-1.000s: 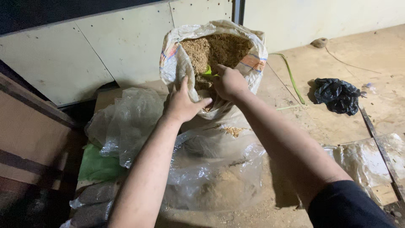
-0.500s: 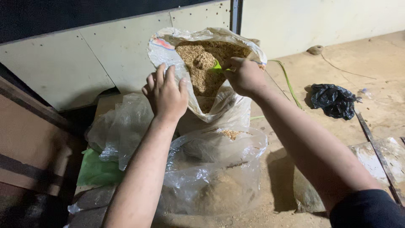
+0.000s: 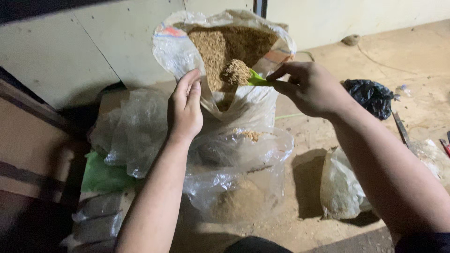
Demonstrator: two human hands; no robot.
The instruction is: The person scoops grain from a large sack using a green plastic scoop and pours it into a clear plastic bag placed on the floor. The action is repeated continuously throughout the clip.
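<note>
Head view: we grip the front lip of a big woven sack (image 3: 178,44) with our left hand (image 3: 186,107), fingers folded over the rim and pressed together. Our right hand (image 3: 311,89) pinches the handle of a green scoop (image 3: 255,78) between thumb and fingers; the scoop carries a heap of brown grain (image 3: 236,71) and hangs just above the sack's open mouth. Below the sack's front edge sits a clear plastic bag (image 3: 243,182) with some of the same brown stuff at its bottom. A black bag (image 3: 370,96) lies on the floor (image 3: 422,56) near the right edge, well apart.
</note>
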